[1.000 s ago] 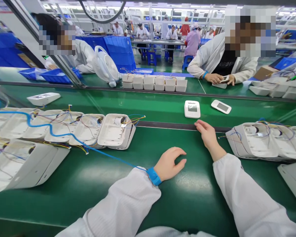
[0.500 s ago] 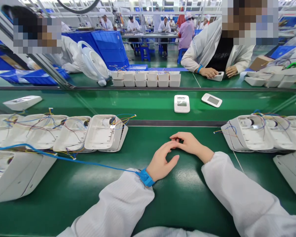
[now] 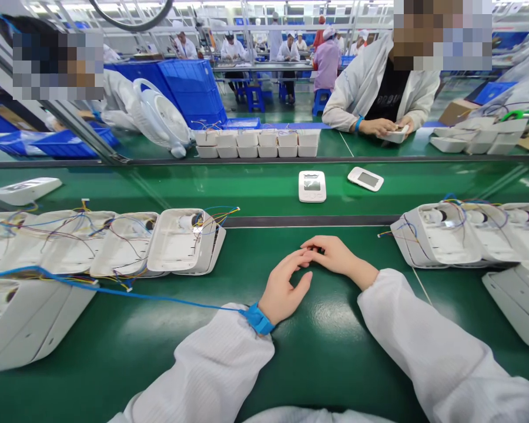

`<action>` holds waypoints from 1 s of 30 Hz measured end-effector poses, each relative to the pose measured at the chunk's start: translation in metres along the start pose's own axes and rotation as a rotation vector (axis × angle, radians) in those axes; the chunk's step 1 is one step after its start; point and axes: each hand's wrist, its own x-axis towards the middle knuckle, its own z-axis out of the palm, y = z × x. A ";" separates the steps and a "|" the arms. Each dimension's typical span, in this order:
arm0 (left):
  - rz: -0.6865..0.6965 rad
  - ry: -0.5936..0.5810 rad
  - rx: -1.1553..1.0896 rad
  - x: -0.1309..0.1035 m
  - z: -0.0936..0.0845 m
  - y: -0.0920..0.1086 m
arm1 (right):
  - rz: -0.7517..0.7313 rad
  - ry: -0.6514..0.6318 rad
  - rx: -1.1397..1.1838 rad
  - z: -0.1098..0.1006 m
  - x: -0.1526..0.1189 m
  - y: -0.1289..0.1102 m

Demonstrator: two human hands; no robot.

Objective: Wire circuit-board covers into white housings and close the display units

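Observation:
My left hand [image 3: 285, 288] rests over the green work surface [image 3: 317, 358], thumb apart and fingers stretched toward the right. A blue wrist strap [image 3: 258, 319] with a blue cord circles that wrist. My right hand [image 3: 335, 254] lies just beyond, its fingers loosely bent and pointing left. The fingertips of both hands touch or overlap, and neither hand shows anything held. To the left stands a row of white plastic housings [image 3: 176, 247] with loose coloured wires. More white housings [image 3: 454, 241] of the same sort stand at the right.
Beyond a dark rail [image 3: 308, 221], a green strip bears a white device with a screen [image 3: 312, 187], another white device [image 3: 365, 179] and a white unit [image 3: 24, 191] at far left. Across it, a co-worker [image 3: 379, 94] handles a white device. A fan [image 3: 161, 114] stands back left.
The white devices on the green strip have shifted left relative to the housings. The co-worker opposite now has both hands on a device. The view has turned slightly; my hands keep nearly the same pose.

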 end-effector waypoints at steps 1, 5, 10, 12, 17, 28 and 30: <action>-0.001 0.003 0.010 0.000 0.000 0.001 | -0.015 0.008 -0.008 0.000 0.000 0.000; -0.012 -0.003 0.040 0.000 0.000 0.004 | -0.037 0.030 -0.020 0.002 0.001 0.002; -0.043 -0.022 0.041 -0.001 0.000 0.003 | -0.002 0.161 -0.080 0.006 0.001 0.007; -0.040 -0.030 0.041 -0.002 0.000 0.003 | 0.006 0.239 -0.161 0.006 0.003 0.012; -0.015 -0.091 0.067 -0.002 0.002 0.002 | 0.142 0.423 -0.366 -0.009 0.015 0.037; -0.047 -0.134 0.035 -0.001 0.003 -0.001 | 0.688 0.479 -0.486 -0.073 0.078 0.109; -0.031 -0.126 0.027 -0.002 0.003 0.000 | 0.716 0.437 -0.505 -0.082 0.087 0.118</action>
